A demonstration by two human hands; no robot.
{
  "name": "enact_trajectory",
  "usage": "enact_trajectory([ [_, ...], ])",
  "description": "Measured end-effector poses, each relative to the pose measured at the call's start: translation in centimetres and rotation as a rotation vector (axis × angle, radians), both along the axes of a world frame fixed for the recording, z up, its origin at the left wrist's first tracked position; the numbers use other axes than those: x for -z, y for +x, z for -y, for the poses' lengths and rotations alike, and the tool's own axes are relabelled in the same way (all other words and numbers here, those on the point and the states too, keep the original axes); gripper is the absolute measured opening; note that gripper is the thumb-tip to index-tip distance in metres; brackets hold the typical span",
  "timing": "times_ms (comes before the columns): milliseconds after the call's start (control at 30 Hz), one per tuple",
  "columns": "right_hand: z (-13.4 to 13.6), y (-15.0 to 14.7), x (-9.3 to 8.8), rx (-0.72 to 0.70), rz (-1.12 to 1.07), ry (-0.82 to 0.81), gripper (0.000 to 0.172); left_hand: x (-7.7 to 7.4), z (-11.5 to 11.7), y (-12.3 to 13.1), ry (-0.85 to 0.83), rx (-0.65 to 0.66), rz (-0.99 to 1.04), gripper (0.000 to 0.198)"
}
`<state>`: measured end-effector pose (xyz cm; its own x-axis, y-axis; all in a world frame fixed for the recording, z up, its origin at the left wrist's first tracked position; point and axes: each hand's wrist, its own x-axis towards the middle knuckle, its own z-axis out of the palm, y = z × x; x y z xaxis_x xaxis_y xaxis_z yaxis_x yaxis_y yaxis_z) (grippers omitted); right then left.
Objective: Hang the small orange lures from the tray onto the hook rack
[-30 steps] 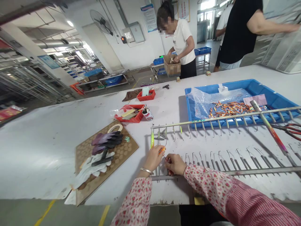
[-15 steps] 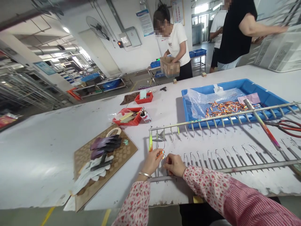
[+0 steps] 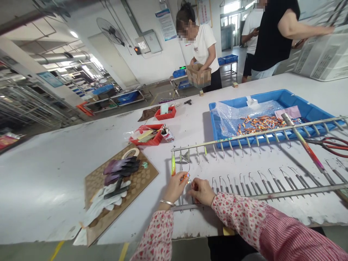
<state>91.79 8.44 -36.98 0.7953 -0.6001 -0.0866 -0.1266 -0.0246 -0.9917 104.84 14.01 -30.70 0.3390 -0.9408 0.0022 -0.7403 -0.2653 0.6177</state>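
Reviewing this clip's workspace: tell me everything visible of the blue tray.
The blue tray is shallow and rectangular, apparently plastic, with a raised rim. It lies flat on the white table. Inside are bubble wrap, a heap of small orange pieces and a pink sheet. A metal rack crosses above its near side.

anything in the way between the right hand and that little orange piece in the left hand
Nothing visible stands between them. The small orange piece sits at the fingers of the left hand, just beside the right hand. Only a thin wire hook from the metal rack hangs close above it.
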Motion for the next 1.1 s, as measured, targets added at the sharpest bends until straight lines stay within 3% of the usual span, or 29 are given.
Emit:
enact_trajectory([
  [167, 0.2, 0.2, 0.6, -0.067, 0.007, 0.115, 0.008, 0.5, 0.3, 0.0, -0.018, -0.055, -0.008, 0.026],
  [267, 0.8, 0.2, 0.0, -0.205, -0.09, 0.14, 0.022, 0.5, 0.2, -0.3, -0.053, -0.139, -0.033, 0.029],
  [333, 1.6, -0.1, -1.3, -0.231, -0.135, -0.042, 0.022, 0.4, 0.0, -0.7, -0.082, -0.183, -0.056, 0.031],
  [433, 3.0, -0.7, -3.7, -0.109, -0.051, -0.413, 0.017, 0.0, -0.5, -1.3, -0.088, -0.137, -0.148, 0.031],
  [567, 4.6, -1.5, -5.5, -0.14, 0.139, -0.584, 0.014, -0.5, -0.8, -2.5, -0.081, -0.013, -0.305, 0.036],
  [633, 5.1, -1.8, -5.6, -0.166, 0.161, -0.614, 0.006, -0.5, -0.8, -3.1, -0.081, 0.027, -0.373, 0.041],
  [833, 5.5, -2.7, -4.6, -0.137, 0.103, -0.519, 0.018, -0.1, -0.8, -4.3, -0.024, -0.02, -0.484, 0.055],
  [967, 5.6, -2.6, -4.2, -0.183, 0.108, -0.599, 0.007, 0.1, -0.7, -4.6, 0.012, -0.019, -0.467, 0.065],
  [1100, 5.9, -2.9, -4.3, -0.254, 0.115, -0.579, 0.001, 0.0, -0.8, -4.9, 0.026, -0.008, -0.488, 0.067],
])
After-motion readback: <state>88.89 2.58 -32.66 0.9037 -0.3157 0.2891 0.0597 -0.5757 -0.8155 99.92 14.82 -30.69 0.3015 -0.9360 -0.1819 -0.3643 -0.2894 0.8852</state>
